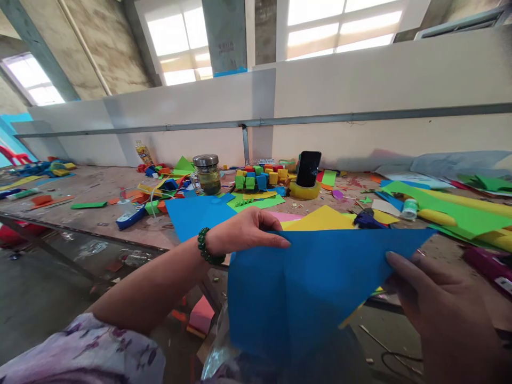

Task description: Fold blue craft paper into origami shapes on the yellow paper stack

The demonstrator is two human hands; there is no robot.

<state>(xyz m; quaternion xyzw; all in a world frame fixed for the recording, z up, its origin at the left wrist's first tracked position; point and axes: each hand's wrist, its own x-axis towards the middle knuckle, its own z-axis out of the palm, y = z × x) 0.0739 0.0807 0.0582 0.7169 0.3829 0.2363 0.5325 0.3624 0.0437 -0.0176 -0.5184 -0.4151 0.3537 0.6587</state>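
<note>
Blue, creased, pointed-cornered paper sheet [288, 288] hangs nearer us than the black rectangular phone [308, 169]; our left hand [248, 230] pinches the sheet's top edge, our right hand [444, 298] its slanting side.

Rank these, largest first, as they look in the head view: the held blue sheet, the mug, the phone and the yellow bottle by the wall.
1. Blue sheet, clearly largest, helped by being closest
2. Mug
3. Phone
4. Yellow bottle, farther back
</note>
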